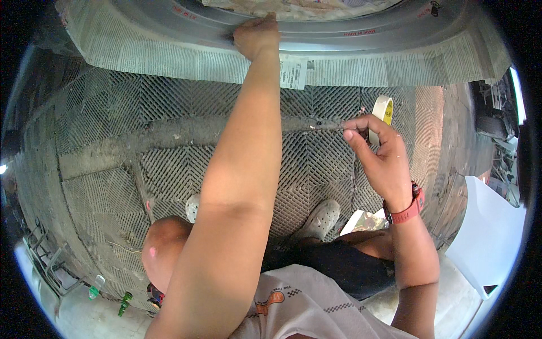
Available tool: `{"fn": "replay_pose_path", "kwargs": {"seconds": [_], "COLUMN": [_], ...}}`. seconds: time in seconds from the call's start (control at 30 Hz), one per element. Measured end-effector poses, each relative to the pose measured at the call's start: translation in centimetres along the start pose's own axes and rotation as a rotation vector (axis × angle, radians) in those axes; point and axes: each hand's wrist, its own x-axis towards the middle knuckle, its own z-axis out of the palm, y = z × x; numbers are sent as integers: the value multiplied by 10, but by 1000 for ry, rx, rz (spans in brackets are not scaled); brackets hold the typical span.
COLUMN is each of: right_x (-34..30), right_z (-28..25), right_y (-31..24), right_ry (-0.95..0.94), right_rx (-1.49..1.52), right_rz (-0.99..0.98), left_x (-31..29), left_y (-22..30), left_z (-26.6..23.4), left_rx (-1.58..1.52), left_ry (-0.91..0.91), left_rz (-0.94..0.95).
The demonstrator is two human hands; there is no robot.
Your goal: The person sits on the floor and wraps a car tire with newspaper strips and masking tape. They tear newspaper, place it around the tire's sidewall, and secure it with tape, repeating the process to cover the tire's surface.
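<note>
My left hand (258, 38) reaches far forward, its fingers curled together against the inner lip of a grey painted vehicle panel (322, 35). Whatever lies between those fingers, if anything, is hidden. Printed paper masking (169, 66) hangs along the panel's near edge, below that hand. Over the floor to the right, my right hand (387, 155) has thumb and forefinger close together. A cream roll of masking tape (383, 106) with a yellow inner core is held by its other fingers, which partly hide it.
Ridged floor mats (180, 175) lie beneath, with a dusty bare strip between them. My clog-clad foot (324, 217) rests there, beside a piece of printed paper (364, 221). A white panel (485, 237) stands at the right. Green bottle-like items (125, 303) are at lower left.
</note>
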Motion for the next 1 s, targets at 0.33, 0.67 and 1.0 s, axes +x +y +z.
{"fn": "replay_pose_path", "kwargs": {"seconds": [0.33, 0.67, 1.0], "right_x": [0, 5, 2], "right_z": [2, 10, 11], "right_y": [7, 3, 8], "right_ry": [-11, -22, -22], "right_rx": [42, 70, 74], "right_rz": [-54, -68, -42], "left_x": [-29, -7, -16], "left_y": [9, -1, 23], "left_z": [-18, -21, -24], "left_rx": [-285, -333, -54], "left_ry": [135, 241, 273], "left_rz": [14, 142, 113]}}
